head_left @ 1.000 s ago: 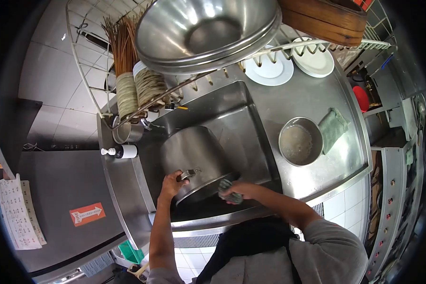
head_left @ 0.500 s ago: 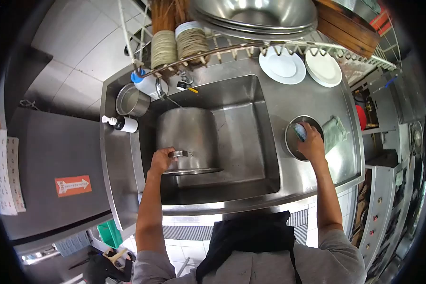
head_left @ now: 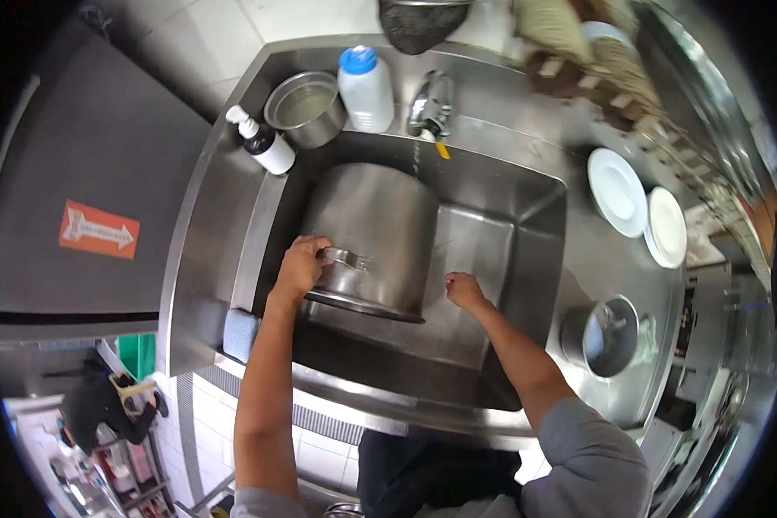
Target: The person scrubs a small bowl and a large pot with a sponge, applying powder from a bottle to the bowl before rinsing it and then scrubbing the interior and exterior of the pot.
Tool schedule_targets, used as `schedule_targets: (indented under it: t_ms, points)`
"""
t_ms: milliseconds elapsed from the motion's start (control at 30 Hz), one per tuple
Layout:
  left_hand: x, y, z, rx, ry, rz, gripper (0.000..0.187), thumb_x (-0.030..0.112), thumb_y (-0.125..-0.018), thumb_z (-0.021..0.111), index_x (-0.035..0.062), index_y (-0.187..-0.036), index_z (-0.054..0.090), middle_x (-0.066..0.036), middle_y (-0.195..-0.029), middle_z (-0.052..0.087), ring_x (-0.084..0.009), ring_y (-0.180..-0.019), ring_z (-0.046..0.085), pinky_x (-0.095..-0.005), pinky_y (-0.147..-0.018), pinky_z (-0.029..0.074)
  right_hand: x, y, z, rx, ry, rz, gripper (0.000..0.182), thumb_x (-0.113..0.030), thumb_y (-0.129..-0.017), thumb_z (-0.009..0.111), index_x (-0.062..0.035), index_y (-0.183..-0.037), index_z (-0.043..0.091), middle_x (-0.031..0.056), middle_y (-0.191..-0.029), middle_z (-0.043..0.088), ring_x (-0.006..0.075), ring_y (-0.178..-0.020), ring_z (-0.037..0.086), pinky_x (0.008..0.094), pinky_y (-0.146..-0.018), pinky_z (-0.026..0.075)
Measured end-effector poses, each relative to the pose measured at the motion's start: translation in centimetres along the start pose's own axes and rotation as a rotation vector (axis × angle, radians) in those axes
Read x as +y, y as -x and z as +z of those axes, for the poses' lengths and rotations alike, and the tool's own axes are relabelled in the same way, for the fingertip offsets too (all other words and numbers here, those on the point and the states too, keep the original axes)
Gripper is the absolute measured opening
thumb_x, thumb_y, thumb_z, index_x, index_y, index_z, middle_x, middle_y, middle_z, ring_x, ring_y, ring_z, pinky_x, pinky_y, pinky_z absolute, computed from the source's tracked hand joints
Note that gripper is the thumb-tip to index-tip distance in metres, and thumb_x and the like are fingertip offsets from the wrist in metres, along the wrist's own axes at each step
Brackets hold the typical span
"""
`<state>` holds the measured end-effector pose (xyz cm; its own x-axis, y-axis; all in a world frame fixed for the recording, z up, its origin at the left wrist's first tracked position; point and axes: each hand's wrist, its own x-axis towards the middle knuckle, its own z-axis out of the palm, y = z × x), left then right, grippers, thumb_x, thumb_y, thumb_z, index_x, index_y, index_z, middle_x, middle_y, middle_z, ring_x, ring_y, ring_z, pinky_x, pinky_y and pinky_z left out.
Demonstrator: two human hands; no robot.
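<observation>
A large steel pot [head_left: 373, 229] lies on its side in the metal sink [head_left: 466, 332], its rim toward me. My left hand [head_left: 300, 266] is wrapped round the pot's side handle [head_left: 347, 258]. To the right of the pot, over the sink basin, my right hand [head_left: 464, 291] has its fingers curled; nothing can be made out in them. On the counter at right stands a round metal bowl [head_left: 611, 337] with something pale inside. A faucet [head_left: 432, 105] with a yellow-tipped lever is behind the pot, and a thin stream of water shows below it.
At the back left stand a small pot [head_left: 306, 108], a blue-capped bottle [head_left: 367, 91] and a pump bottle [head_left: 263, 142]. A blue sponge [head_left: 241, 334] sits on the front left edge. White plates [head_left: 617, 192] and a rack [head_left: 665, 129] are at right.
My right hand has left the bowl and moved left over the sink, and the sponge is no longer in it. The view has turned and shifted. My left hand still holds the pot handle.
</observation>
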<state>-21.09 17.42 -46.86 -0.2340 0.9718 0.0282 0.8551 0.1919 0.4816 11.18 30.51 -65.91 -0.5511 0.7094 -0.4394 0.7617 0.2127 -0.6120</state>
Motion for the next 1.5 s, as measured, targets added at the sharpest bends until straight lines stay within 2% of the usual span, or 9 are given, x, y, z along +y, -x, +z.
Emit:
schedule_targets:
  t_ms: [267,467,600,933,1000,1133,1167,1233,1500]
  points:
    - [-0.3,0.6,0.5,-0.024,0.014,-0.097,0.017,0.006,-0.074,0.064,0.0136,-0.089,0.063,-0.007,-0.089,0.058,-0.0317,-0.095,0.055,-0.0449,-0.079,0.043,3.4,-10.7,5.8,0.009,0.728,-0.179,0.046,-0.015,-0.086,0.056,-0.0066,-0.130,0.050,0.0111,-0.138,0.041,0.0300,-0.127,0.038,0.0479,-0.103,0.036]
    - [0.9,0.5,-0.4,-0.106,0.076,-0.200,0.015,0.007,-0.076,0.064,0.0136,-0.089,0.062,-0.007,-0.090,0.056,-0.0296,-0.098,0.052,-0.0449,-0.083,0.039,8.2,-6.6,9.0,0.008,0.587,-0.091,0.028,-0.017,-0.091,0.047,-0.0041,-0.115,0.056,0.0109,-0.121,0.050,0.0315,-0.115,0.045,0.0462,-0.096,0.041]
    - [1.3,0.6,0.9,-0.038,0.053,-0.149,0.016,0.001,-0.076,0.061,0.0126,-0.087,0.062,-0.007,-0.091,0.056,-0.0319,-0.096,0.052,-0.0431,-0.082,0.041,9.4,-1.4,9.9,-0.055,0.846,0.037,0.034,-0.021,-0.091,0.048,-0.0034,-0.119,0.055,0.0143,-0.121,0.051,0.0311,-0.114,0.048,0.0412,-0.091,0.048]
    - [4.1,0.8,2.5,0.084,0.003,-0.092,0.021,0.002,-0.076,0.053,0.0175,-0.086,0.064,-0.006,-0.089,0.056,-0.0308,-0.095,0.051,-0.0443,-0.081,0.040,13.5,1.4,9.9,-0.248,0.539,0.025,0.040,-0.014,-0.081,0.049,0.0026,-0.116,0.055,0.0221,-0.114,0.057,0.0335,-0.106,0.055,0.0425,-0.093,0.046]
    - [3.4,0.5,2.4,0.008,0.026,-0.128,0.021,0.001,-0.076,0.052,0.0169,-0.086,0.064,-0.007,-0.092,0.056,-0.0319,-0.096,0.051,-0.0459,-0.081,0.041,15.4,2.1,11.9,0.252,0.493,-0.291,0.034,-0.011,-0.078,0.050,0.0037,-0.107,0.058,0.0240,-0.111,0.058,0.0363,-0.103,0.056,0.0447,-0.092,0.045]
    - [0.3,0.3,3.0,0.179,0.048,0.056,0.025,-0.003,-0.071,0.051,0.0158,-0.084,0.063,-0.011,-0.085,0.059,-0.0360,-0.085,0.053,-0.0450,-0.075,0.041,14.0,4.6,12.6,-0.122,0.471,-0.104,0.023,-0.010,-0.078,0.053,0.0010,-0.097,0.059,0.0243,-0.104,0.059,0.0380,-0.101,0.056,0.0465,-0.090,0.044]
    - [1.2,0.1,1.7,0.059,0.011,0.005,0.024,-0.003,-0.072,0.052,0.0158,-0.084,0.063,-0.011,-0.083,0.059,-0.0353,-0.085,0.053,-0.0438,-0.075,0.042,11.9,6.1,11.5,-0.038,0.240,0.027,0.022,-0.009,-0.079,0.050,-0.0001,-0.097,0.059,0.0250,-0.096,0.059,0.0380,-0.098,0.058,0.0470,-0.088,0.046]
    - [1.4,0.2,2.4,0.039,0.038,-0.067,0.021,-0.002,-0.075,0.053,0.0133,-0.086,0.062,-0.009,-0.086,0.058,-0.0343,-0.088,0.052,-0.0439,-0.077,0.042,11.8,5.4,11.9,-0.095,0.597,-0.056,0.025,-0.014,-0.090,0.041,-0.0002,-0.098,0.060,0.0229,-0.098,0.062,0.0367,-0.097,0.060,0.0445,-0.087,0.048]
    - [2.9,0.8,2.3,0.013,0.019,-0.101,0.023,-0.004,-0.077,0.051,0.0115,-0.091,0.062,-0.008,-0.090,0.057,-0.0312,-0.094,0.051,-0.0425,-0.083,0.040,10.5,2.3,12.3,-0.170,0.610,0.174,0.029,-0.014,-0.088,0.048,-0.0035,-0.113,0.057,0.0170,-0.107,0.063,0.0305,-0.103,0.060,0.0381,-0.090,0.049]
